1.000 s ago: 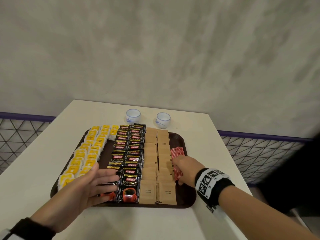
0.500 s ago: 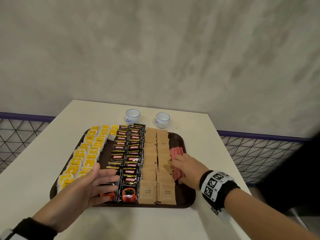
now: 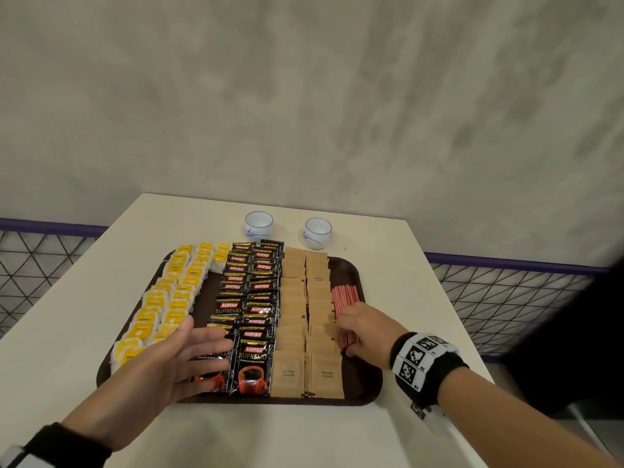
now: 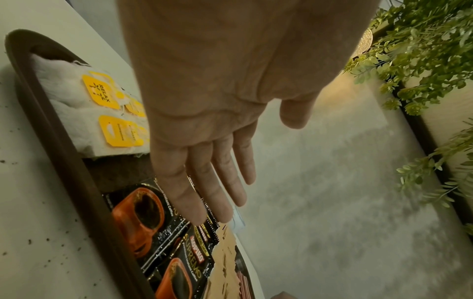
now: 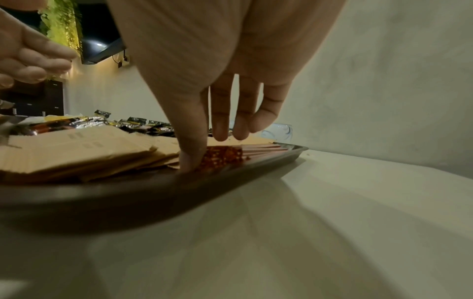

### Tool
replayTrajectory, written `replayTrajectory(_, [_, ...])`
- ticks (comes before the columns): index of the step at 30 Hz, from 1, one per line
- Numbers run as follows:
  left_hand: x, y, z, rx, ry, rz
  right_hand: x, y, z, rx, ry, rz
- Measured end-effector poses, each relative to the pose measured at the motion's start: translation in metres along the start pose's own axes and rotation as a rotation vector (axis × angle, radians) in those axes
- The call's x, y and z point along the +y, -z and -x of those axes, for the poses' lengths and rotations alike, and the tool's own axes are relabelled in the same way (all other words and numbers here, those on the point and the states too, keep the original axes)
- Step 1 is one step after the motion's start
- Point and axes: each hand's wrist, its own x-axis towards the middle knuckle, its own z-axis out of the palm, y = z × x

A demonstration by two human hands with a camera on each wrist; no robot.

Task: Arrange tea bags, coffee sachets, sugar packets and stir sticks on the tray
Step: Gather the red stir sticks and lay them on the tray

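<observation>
A dark brown tray [image 3: 368,393] holds rows of yellow-tagged tea bags [image 3: 162,305], black coffee sachets [image 3: 250,292] and brown sugar packets [image 3: 304,298]. A bundle of red stir sticks [image 3: 344,295] lies at its right side. My right hand [image 3: 361,329] arches over the near half of the bundle. In the right wrist view its thumb [image 5: 190,159] presses at the stick ends [image 5: 222,155] and straight fingers touch the top. My left hand [image 3: 189,356] hovers flat and empty over the front coffee sachets [image 4: 143,218].
Two small white cups [image 3: 258,224] [image 3: 318,232] stand on the white table [image 3: 405,298] just behind the tray. A wire-mesh railing [image 3: 499,298] runs past both table sides. A grey wall lies beyond.
My right wrist has shifted slightly right and nearer while the fingers stay on the stir sticks. The left hand has barely moved.
</observation>
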Motion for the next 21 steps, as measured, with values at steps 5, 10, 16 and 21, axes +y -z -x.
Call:
replayTrajectory(5, [-0.002,-0.001,-0.001,-0.012,-0.006,-0.005,0.012,0.01,0.009,0.02,-0.072,-0.04])
replayTrajectory(10, [0.001,-0.005,-0.002,-0.027,-0.017,-0.033,0.014,0.01,0.014,-0.018,-0.146,-0.042])
replayTrajectory(16, [0.004,-0.007,-0.001,-0.028,-0.027,-0.026,0.017,0.002,0.013,-0.002,-0.172,-0.047])
replayTrajectory(21, [0.004,-0.002,0.002,-0.016,-0.03,-0.011,0.017,0.002,0.014,-0.001,-0.177,-0.047])
